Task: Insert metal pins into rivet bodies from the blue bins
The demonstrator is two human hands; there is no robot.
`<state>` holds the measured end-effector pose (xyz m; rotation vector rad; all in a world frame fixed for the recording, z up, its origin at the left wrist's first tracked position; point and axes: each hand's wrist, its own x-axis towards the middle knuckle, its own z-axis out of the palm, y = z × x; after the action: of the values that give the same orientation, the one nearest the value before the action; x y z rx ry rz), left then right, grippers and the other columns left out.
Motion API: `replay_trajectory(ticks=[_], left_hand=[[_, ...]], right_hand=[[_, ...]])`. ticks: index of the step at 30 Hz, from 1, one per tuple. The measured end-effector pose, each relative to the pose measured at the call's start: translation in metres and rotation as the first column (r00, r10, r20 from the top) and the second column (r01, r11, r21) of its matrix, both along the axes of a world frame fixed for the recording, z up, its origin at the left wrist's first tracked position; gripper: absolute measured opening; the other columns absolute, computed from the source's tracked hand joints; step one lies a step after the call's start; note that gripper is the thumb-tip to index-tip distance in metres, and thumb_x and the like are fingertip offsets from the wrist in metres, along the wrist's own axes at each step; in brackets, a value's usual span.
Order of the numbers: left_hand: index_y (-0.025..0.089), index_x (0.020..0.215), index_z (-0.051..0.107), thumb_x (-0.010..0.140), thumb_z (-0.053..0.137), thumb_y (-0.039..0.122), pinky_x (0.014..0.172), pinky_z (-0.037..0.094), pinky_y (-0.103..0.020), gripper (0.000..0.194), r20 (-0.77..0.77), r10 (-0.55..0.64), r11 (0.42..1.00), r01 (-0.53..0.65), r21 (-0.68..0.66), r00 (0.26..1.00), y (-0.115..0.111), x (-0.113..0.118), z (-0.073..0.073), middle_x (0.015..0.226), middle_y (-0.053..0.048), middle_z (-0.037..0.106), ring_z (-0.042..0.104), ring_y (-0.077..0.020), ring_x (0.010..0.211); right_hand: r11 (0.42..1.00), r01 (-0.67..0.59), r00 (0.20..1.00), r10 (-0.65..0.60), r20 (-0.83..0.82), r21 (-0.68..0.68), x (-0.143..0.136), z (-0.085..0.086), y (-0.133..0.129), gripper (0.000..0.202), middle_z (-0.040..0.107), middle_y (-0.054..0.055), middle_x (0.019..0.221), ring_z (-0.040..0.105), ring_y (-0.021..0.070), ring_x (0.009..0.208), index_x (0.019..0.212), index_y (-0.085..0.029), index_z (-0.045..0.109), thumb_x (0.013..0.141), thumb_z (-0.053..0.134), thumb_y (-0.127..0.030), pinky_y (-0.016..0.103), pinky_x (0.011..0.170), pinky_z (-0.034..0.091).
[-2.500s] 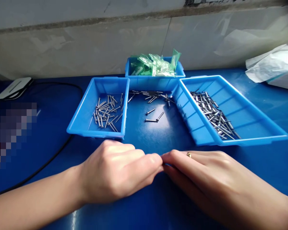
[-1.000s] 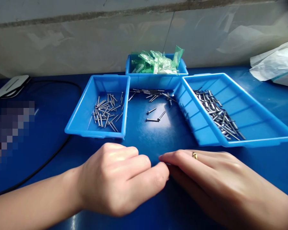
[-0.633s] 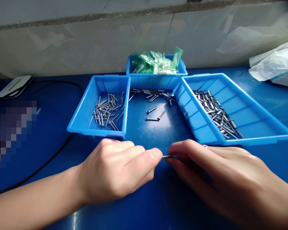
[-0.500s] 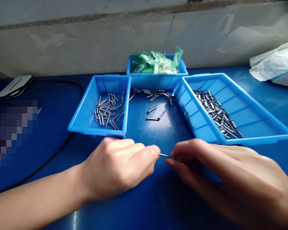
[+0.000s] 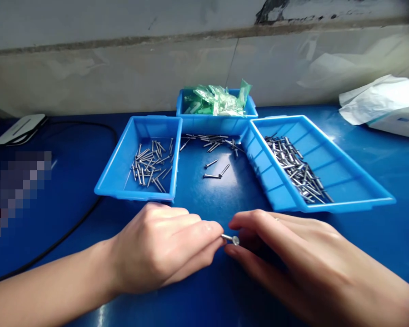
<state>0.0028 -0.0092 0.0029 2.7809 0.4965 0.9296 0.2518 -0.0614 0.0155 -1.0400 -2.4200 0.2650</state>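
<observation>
My left hand is closed in a pinch on a small metal screw, whose head points right toward me. My right hand is beside that head, thumb and forefinger apart on either side of it. A gap shows between those fingertips and the screw. Several loose screws lie on the blue table beyond my hands. A blue bin on the left holds many screws. In the larger right bin is a heap of slender metal pieces.
At the back, a third blue bin holds green plastic packets. More screws lie before it. White paper or plastic sits at the right, a flat white device with a black cable at the left.
The fingers of my right hand have come off the screw and parted, leaving it in my left hand. Its head now shows. The whole view has shifted slightly.
</observation>
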Motion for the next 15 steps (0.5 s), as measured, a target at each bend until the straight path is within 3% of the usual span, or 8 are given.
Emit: replay_trajectory(ticks=[8, 13, 15], left_hand=[[0.019, 0.093, 0.070, 0.124, 0.052, 0.012, 0.054, 0.048, -0.025, 0.036, -0.009, 0.049, 0.999, -0.049, 0.001, 0.999, -0.005, -0.001, 0.001, 0.070, 0.005, 0.074, 0.066, -0.0084, 0.053], [0.016, 0.087, 0.070, 0.122, 0.051, 0.008, 0.052, 0.045, -0.027, 0.040, 0.009, 0.016, 1.000, -0.016, -0.007, 1.000, -0.006, -0.002, -0.001, 0.065, 0.004, 0.068, 0.059, -0.0097, 0.050], [0.016, 0.087, 0.071, 0.119, 0.049, 0.006, 0.049, 0.043, -0.030, 0.040, 0.014, 0.024, 0.998, -0.025, 0.049, 1.000, -0.012, -0.001, 0.002, 0.063, 0.004, 0.064, 0.057, -0.0116, 0.048]], right_hand=[[0.999, -0.039, 0.997, 0.038, 0.061, 0.016, 0.005, -0.008, 0.003, 0.034, 0.070, -0.003, 0.073, 0.066, 0.0114, 0.055, 0.092, -0.024, 0.062, 0.119, 0.049, -0.008, 0.026, 0.053, 0.049], [0.998, -0.009, 0.999, 0.007, 0.031, 0.057, 0.006, -0.007, 0.002, 0.029, 0.080, 0.001, 0.084, 0.074, 0.0141, 0.063, 0.104, -0.022, 0.069, 0.112, 0.050, -0.003, 0.024, 0.057, 0.058], [0.997, 0.012, 1.000, -0.012, -0.006, 0.082, 0.004, -0.005, 0.003, 0.026, 0.084, 0.003, 0.088, 0.077, 0.0151, 0.065, 0.107, -0.022, 0.070, 0.114, 0.050, -0.006, 0.024, 0.059, 0.061]])
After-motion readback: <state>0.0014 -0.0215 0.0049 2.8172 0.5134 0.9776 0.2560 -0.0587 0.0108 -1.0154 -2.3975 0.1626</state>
